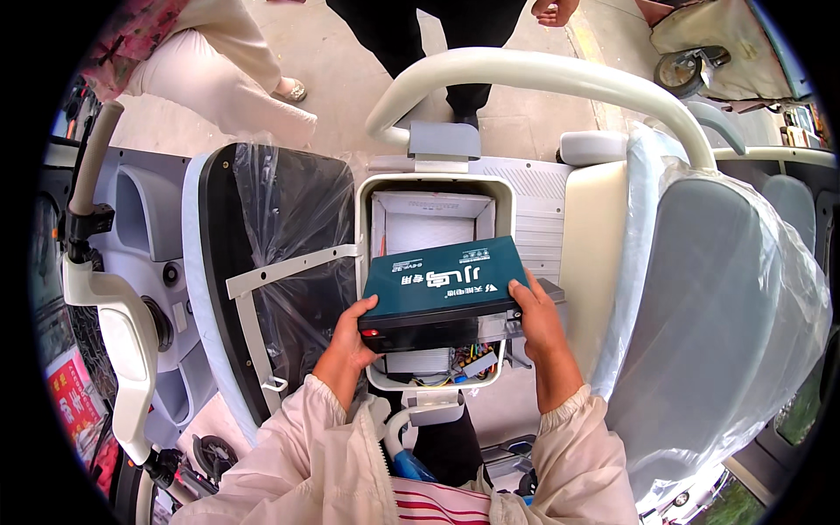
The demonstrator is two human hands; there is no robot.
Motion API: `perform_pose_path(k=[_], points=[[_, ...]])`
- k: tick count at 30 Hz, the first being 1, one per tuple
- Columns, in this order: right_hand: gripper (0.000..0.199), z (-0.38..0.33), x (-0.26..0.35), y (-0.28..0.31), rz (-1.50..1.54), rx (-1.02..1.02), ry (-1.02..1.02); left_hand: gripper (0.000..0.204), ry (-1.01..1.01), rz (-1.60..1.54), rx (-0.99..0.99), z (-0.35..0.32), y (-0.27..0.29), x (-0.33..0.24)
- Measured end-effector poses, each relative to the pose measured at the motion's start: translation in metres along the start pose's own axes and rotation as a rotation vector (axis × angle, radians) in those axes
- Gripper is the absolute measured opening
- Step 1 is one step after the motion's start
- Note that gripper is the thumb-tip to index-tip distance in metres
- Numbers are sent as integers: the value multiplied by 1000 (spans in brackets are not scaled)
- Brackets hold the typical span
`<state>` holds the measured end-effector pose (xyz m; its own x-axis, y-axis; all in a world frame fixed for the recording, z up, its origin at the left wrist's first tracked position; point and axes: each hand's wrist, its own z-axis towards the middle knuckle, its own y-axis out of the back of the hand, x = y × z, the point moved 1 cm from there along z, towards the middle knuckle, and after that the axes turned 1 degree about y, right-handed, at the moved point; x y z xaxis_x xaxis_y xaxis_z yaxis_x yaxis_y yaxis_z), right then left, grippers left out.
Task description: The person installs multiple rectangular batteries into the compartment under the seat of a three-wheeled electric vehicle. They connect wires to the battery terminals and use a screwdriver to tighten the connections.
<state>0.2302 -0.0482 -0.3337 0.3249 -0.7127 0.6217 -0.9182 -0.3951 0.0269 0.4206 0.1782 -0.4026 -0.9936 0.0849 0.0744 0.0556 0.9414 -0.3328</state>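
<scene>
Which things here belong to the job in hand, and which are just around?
Likely in the job: battery, held by left hand and right hand; open bin; white box and wires inside it.

Just around: top-right wheel, handlebar, wrapped backrest.

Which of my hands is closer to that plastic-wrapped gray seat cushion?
Right. Your right hand grips the battery at its right end, left of the seat cushion; your left hand holds the opposite end, farther left.
</scene>
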Motion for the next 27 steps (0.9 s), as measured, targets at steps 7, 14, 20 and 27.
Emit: perform_pose_path(k=[7, 14, 20, 27], points=[[63, 5, -31, -7, 140, 28, 21, 46, -77, 91, -95, -10, -5, -21], [44, 24, -71, 10, 262, -33, -110, 38, -70, 119, -80, 3, -5, -20], [35, 35, -75, -2, 336, -250, -164, 36, -40, 95, -140, 31, -4, -19], [34, 51, -94, -11, 339, -384, -121, 37, -131, -22, -317, 61, -20, -15]])
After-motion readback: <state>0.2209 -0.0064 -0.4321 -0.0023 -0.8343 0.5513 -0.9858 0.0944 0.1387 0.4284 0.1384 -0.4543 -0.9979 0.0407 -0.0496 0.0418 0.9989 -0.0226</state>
